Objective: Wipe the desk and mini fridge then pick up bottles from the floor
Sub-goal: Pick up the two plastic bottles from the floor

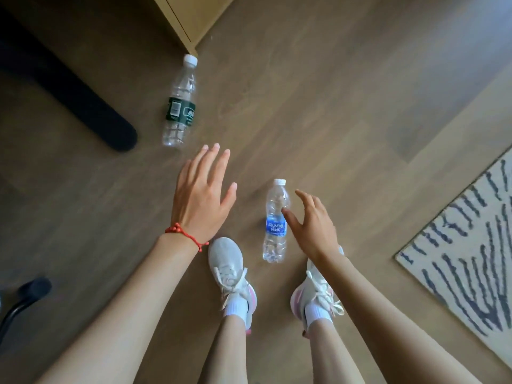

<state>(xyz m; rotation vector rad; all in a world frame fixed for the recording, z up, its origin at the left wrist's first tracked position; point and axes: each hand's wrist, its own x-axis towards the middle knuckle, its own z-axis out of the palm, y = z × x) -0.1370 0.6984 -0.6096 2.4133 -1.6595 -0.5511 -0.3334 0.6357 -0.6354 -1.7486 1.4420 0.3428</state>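
Bottles are lying on the brown wood-plank floor (318,92), two of them, both clear plastic with white caps. Nearest the grip is the clear plastic bottle with the blue label (275,221), lying on its side between the two white lace-up sneakers (230,273), cap pointing away from the person. The right hand (313,225) is reaching down beside it with fingers spread and curved, the thumb tip overlapping the bottle's upper body just above the label; whether it is truly touching cannot be told, and nothing is being pinched yet. The left hand (203,195), wearing a red knotted string bracelet (185,234) at the wrist, is hovering flat with fingers spread wide and holding nothing, palm facing the floor.

Beyond the left fingertips the clear plastic bottle with the dark green label (180,103) is lying apart from that hand, its cap resting near the corner of a light wooden cabinet (182,18). A black chair leg (83,98) is stretching along the floor just beside it. A cream rug with dark blue stripes (465,245) is covering the floor's right edge.
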